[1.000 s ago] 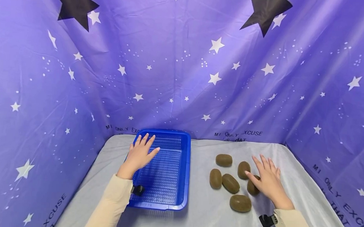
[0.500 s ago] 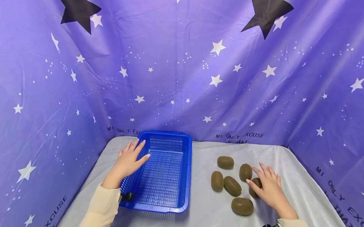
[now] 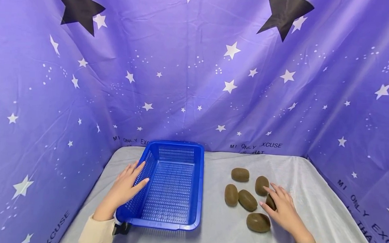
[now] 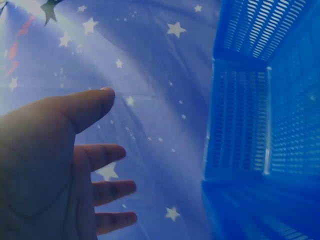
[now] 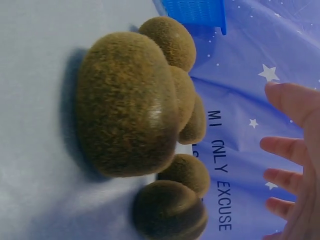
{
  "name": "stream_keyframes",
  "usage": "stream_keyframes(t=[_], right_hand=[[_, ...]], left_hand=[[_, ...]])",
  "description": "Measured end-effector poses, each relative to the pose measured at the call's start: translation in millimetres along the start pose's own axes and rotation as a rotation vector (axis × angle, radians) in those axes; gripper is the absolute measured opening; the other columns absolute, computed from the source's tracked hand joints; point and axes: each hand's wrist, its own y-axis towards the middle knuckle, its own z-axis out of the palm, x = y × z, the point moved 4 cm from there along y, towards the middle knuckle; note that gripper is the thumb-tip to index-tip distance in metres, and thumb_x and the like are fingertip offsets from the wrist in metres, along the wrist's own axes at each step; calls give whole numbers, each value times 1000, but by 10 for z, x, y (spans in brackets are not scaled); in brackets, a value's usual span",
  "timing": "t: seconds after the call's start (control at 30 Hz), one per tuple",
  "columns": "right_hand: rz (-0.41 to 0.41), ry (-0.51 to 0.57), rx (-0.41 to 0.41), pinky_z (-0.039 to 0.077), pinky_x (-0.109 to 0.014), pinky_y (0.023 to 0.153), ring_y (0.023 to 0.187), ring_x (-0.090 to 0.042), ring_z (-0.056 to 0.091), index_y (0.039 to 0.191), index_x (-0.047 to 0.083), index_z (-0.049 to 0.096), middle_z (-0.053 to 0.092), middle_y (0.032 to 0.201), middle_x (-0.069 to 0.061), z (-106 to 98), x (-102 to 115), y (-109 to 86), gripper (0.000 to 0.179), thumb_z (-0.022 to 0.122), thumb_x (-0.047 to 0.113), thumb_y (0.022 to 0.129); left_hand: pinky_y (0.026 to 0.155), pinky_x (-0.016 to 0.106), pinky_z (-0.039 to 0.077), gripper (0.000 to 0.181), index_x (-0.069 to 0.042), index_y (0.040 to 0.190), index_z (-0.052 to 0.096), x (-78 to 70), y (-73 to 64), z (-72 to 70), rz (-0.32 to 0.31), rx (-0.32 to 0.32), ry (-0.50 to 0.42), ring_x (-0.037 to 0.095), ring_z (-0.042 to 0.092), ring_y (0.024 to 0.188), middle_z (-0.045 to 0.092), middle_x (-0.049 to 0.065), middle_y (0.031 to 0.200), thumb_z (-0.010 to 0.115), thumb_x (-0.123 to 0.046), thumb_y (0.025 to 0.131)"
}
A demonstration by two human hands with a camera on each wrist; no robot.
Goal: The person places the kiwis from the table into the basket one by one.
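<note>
My left hand [image 3: 121, 187] hovers at the left rim of a blue plastic basket [image 3: 196, 194], fingers extended and holding nothing. In the left wrist view the basket's slotted wall [image 4: 240, 120] stands apart from the fingertips. Over on the right, my right hand [image 3: 286, 214] is held above a brown fuzzy kiwi [image 3: 270, 202], partly covering it. Its fingers are spread and grip nothing; the right wrist view shows them raised over the fruit. A larger-looking kiwi [image 5: 125, 107] lies closest to that camera. Several more kiwis, including one in front [image 3: 258, 222], lie loosely grouped on the cloth.
A pale grey cloth [image 3: 215, 209] covers the table. Purple star-printed curtains [image 3: 189, 81] rise at the back and both sides. The basket is at the centre left, its far end near the back curtain.
My left hand has moved left and back towards me, from over the basket to its left rim. The right hand has come slightly nearer and lower over the kiwis, which have stayed put.
</note>
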Motion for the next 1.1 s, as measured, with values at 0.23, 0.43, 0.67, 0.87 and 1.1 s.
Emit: stream_keyframes(t=[0.23,0.43,0.67,0.87,1.1], right_hand=[[-13,18,-20,26,-70,90,120,-53,33,123,1,57,44,133,-29,63,-40,-58,53,74,23,78],[-29,96,-1,30,-63,97,122,-47,35,126,1,55,47,135,-24,173,-57,-121,54,73,23,80],[28,110,-16,13,0,93,114,-37,48,125,1,56,58,124,-19,276,-101,-233,49,71,22,83],[64,140,3,34,-5,88,107,-35,57,123,3,58,61,121,-14,350,-100,-344,44,71,20,84],[86,169,8,44,-14,86,104,-16,59,122,6,59,64,117,-5,441,-126,-384,43,72,19,83]], left_hand=[[99,73,16,66,-7,147,31,201,-62,112,10,-18,-61,49,19,136,26,24,150,51,-42,95],[99,72,20,65,-6,147,32,325,-89,240,28,-56,-74,49,21,135,28,24,150,52,-39,95],[94,74,26,63,-5,146,33,438,-149,384,40,-94,-118,49,26,133,30,24,149,56,-34,94],[93,72,30,61,-5,145,35,547,-200,500,35,-101,-127,48,30,131,32,23,148,57,-29,94],[92,73,30,61,-7,146,34,600,-179,522,-1,-97,-171,49,30,131,28,22,150,57,-27,94]])
